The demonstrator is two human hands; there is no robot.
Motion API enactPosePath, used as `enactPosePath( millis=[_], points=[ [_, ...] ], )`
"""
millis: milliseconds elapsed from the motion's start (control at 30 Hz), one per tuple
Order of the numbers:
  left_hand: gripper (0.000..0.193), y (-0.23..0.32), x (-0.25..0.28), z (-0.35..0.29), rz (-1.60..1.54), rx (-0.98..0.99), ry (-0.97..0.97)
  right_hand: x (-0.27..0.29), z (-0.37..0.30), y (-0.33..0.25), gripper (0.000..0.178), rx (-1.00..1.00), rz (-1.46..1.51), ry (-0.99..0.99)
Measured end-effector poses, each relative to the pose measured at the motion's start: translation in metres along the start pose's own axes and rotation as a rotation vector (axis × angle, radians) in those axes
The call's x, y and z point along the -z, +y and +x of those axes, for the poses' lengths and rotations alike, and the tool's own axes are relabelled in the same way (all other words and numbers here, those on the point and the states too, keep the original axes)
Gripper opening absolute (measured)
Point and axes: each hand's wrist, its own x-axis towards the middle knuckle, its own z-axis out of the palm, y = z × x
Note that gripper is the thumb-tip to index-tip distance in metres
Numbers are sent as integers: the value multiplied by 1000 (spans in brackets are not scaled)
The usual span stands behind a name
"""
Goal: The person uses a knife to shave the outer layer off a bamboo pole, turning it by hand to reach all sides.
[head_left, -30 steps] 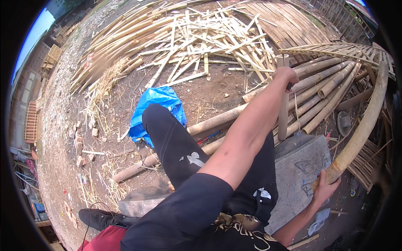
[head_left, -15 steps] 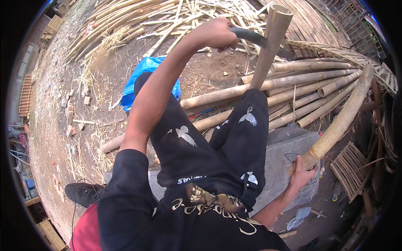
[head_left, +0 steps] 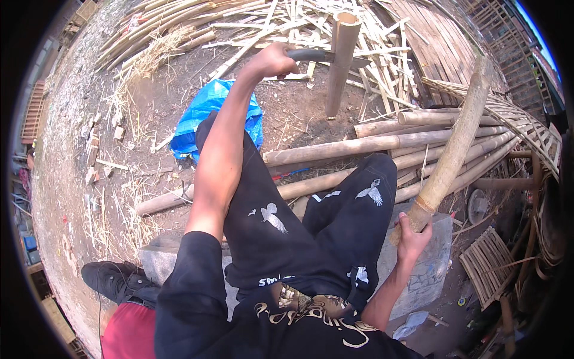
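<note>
With my left hand (head_left: 272,63) I grip the dark, curved handle of a big knife (head_left: 308,55). Its blade is lodged in the upper part of an upright, split bamboo piece (head_left: 341,78) and shows a little past its far side. Whether the foot of this piece touches the ground I cannot tell. My right hand (head_left: 414,238) is wrapped round the narrow end of a thick bamboo club (head_left: 454,146). The club slants up and away to the right, apart from the knife.
Long bamboo poles (head_left: 335,149) lie across the ground beyond my knees. A blue plastic sheet (head_left: 203,113) sits by my left knee. Split strips (head_left: 299,24) are heaped at the back. Beneath me is a grey stone block (head_left: 427,263); a small slatted bamboo panel (head_left: 493,263) lies at right.
The knife and the upright bamboo piece have moved left and slightly down, away from my right knee. The club in my right hand has swung up and to the left.
</note>
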Motion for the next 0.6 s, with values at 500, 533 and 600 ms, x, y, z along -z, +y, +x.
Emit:
enactPosePath(
  millis=[500,533,600],
  points=[
    [44,-47,-33,6,782,10,221,-18,6,48,27,-401,38,-295],
    [45,-44,-34,3,820,37,229,-15,8,52,23,-412,48,-309],
    [40,-46,-44,5,851,4,348,-15,13,53,22,-420,79,-283]
  ],
)
